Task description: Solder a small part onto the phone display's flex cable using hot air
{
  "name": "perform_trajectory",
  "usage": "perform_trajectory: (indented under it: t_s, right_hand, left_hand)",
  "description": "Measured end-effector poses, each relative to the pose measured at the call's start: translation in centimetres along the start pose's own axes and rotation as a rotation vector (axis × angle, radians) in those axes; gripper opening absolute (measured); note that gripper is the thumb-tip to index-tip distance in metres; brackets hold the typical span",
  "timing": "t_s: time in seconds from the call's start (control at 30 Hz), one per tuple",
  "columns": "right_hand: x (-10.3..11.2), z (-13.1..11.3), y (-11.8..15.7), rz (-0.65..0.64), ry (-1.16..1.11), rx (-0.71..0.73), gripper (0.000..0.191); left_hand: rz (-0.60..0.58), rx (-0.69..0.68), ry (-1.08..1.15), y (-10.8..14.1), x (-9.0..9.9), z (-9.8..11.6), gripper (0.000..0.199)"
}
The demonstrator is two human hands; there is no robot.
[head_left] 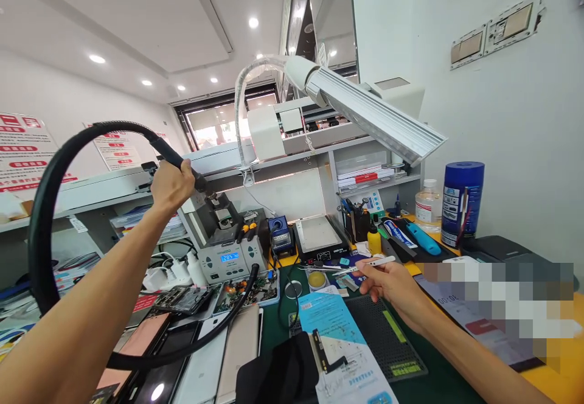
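A black hot-air handle [168, 153] is up in the air left of centre, its tip pointing down near the grey station [232, 258] with the lit display; the left hand [172, 186] has its grip wrapped round it, and a thick hose [43, 209] loops away. Over to the right, low above the table [570, 355], the right hand [387, 282] has its grip pinching pale tweezers [379, 262], tips near a tin of amber paste [316, 280]. Below lies a blue-and-white sheet [337, 325] bearing a black flex cable [323, 355], beside a dark mat [385, 334]. A long lamp [378, 112] hangs overhead.
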State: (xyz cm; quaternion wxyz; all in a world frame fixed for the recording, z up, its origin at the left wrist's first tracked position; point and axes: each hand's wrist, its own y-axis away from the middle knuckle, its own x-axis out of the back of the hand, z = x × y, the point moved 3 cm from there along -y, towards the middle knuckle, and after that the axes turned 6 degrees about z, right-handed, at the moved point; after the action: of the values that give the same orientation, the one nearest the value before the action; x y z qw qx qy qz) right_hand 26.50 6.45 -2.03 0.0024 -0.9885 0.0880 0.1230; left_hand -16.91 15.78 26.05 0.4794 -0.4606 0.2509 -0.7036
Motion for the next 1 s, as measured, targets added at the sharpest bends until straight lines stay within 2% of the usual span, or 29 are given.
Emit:
perform_trajectory:
  t_s: [0.1, 0.2, 0.33, 0.4, 0.53, 0.6, 0.7, 0.83, 1.0]
  right_hand:
    - [0.1, -0.2, 0.1, -0.007, 0.031, -0.011, 0.017]
    - [0.2, -0.1, 0.1, -0.026, 0.072, -0.019, 0.013]
    - [0.5, 0.1, -0.1, -0.062, 0.107, -0.026, 0.017]
    - [0.6, 0.1, -0.1, -0.081, 0.108, -0.03, 0.018]
    - [0.6, -0.1, 0.3, -0.148, 0.09, -0.046, 0.015]
    - [0.5, -0.2, 0.9, -0.191, 0.077, -0.054, 0.014]
    - [0.2, -0.2, 2.1, -0.245, 0.062, -0.059, 0.023]
    - [-0.3, 0.1, 3.6, -0.294, 0.082, -0.053, 0.033]
    - [-0.8, 0.6, 4.5, -0.353, 0.179, 0.005, 0.034]
  left_hand:
    - [0.031, -0.009, 0.077, 0.4, 2.6, 0.3, 0.039]
    - [0.072, -0.025, 0.175, 2.1, 4.9, 0.4, 0.036]
    - [0.109, -0.078, 0.357, 6.8, 6.9, 0.2, 0.029]
    - [0.124, -0.078, 0.478, 9.7, 7.5, -0.1, 0.033]
    - [0.039, -0.021, 0.77, 15.6, 7.6, -0.5, 0.046]
    - [-0.015, 0.007, 0.914, 18.1, 7.4, -0.3, 0.046]
    - [-0.078, 0.066, 1.053, 21.2, 6.9, 0.1, 0.042]
    - [-0.169, 0.12, 1.134, 23.9, 6.5, 0.7, 0.036]
    - [-0.267, 0.107, 1.127, 25.8, 6.3, 1.3, 0.037]
